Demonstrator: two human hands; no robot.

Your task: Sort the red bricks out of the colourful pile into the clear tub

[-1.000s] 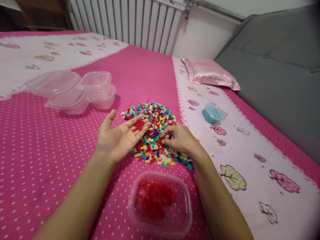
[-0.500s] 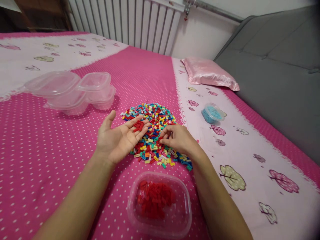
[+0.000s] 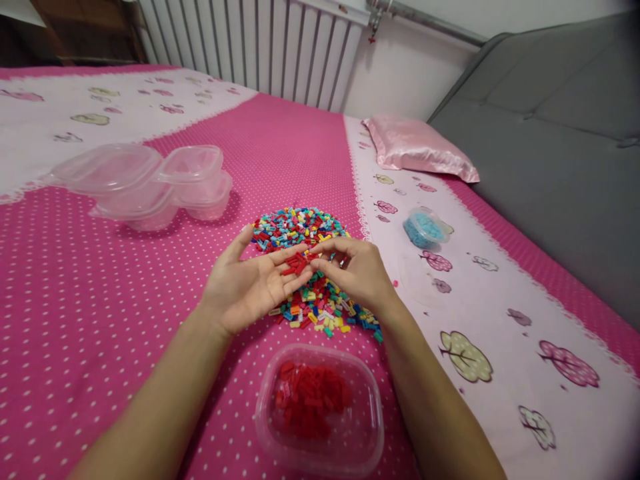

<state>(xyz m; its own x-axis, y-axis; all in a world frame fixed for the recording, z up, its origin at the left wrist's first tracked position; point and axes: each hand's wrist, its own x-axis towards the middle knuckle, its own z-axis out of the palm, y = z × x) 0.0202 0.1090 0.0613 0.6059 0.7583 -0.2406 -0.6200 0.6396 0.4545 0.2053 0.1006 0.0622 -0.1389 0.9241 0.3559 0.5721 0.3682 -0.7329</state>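
My left hand (image 3: 255, 287) is palm up with its fingers stretched out, bearing several small red toy bricks (image 3: 296, 263) near the fingertips. Thumb and forefinger pinched, my right hand (image 3: 353, 273) meets those fingertips with a red brick at its own tips, partly hidden. Under and behind both hands spreads a heap of mixed-colour toy bricks (image 3: 295, 223). Closer to me, a clear plastic tub (image 3: 367, 427) contains many red bricks (image 3: 315, 397).
Clear lidded containers (image 3: 135, 200) are stacked at the left on the pink dotted bedspread (image 3: 65, 287). A small clear tub of light blue bricks (image 3: 425, 227) lies to the right. Farther back are a pink pillow (image 3: 415, 147), a grey headboard (image 3: 545, 113) and a white radiator (image 3: 250, 47).
My right hand has come up from the heap to the left fingertips. My left hand has shifted right, and more red bricks show on its fingers.
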